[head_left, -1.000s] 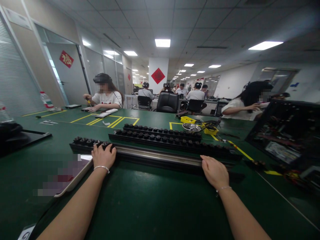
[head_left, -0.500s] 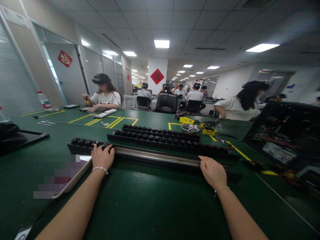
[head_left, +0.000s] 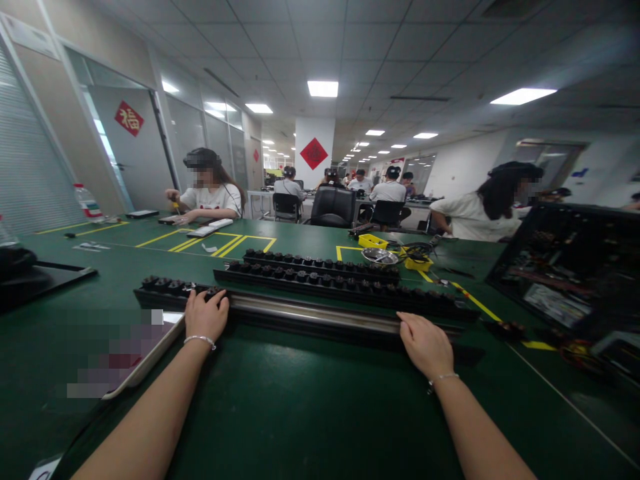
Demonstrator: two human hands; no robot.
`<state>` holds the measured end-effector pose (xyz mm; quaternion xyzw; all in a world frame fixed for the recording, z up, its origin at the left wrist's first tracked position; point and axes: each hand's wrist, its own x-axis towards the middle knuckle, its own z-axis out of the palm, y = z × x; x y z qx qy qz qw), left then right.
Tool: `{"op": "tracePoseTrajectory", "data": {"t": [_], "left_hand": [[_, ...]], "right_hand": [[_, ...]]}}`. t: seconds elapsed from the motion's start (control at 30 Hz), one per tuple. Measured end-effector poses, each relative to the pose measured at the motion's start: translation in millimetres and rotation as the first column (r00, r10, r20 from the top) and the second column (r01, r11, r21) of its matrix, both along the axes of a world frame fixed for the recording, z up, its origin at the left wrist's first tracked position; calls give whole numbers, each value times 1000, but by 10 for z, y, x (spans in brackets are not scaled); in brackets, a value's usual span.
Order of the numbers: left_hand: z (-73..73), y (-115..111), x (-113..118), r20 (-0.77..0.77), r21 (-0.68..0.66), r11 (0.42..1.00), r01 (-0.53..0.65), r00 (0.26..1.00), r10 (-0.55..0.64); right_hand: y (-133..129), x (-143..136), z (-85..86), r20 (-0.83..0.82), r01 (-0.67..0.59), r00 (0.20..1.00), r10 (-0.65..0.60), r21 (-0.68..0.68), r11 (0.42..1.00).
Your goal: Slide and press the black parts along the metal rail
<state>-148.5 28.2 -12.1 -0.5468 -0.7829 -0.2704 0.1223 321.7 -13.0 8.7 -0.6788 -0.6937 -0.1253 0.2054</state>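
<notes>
A long black rail [head_left: 310, 312] lies crosswise on the table in front of me. Its bare stretch has a shiny metal channel, and several black wheel-like pieces [head_left: 170, 285] sit in a row at its left end. My left hand [head_left: 206, 315] has its bent fingers over the rail, right at the last of these pieces; what lies under the fingertips is hidden. Toward the other end, my right hand [head_left: 426, 343] grips the rail with its fingers together on the near edge. Two more black rails [head_left: 345, 279] with rows of similar pieces lie just behind.
A pale-rimmed tray [head_left: 145, 363] with blurred contents is beside my left forearm. Back right are a metal bowl [head_left: 380, 257], yellow bins [head_left: 373, 241] and cables. An open black computer case [head_left: 555, 267] stands at the right. Co-workers sit across the green table [head_left: 320, 413].
My left hand has shifted very slightly to the right on the rail. My right hand and the rail look still.
</notes>
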Motion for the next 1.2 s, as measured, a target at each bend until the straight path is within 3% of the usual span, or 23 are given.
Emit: {"op": "tracePoseTrajectory", "data": {"t": [0.53,0.9,1.2], "left_hand": [[99,-58,92,6,-55,997,-48,999,49],[133,-75,135,26,-69,996,-59,998,60],[114,-69,137,22,-44,998,-46,999,47]], "right_hand": [[10,10,-18,-4,-28,1000,28,10,1000],[-8,-10,1,-129,114,984,-122,-64,991],[6,46,-44,-177,86,981,-83,5,996]]}}
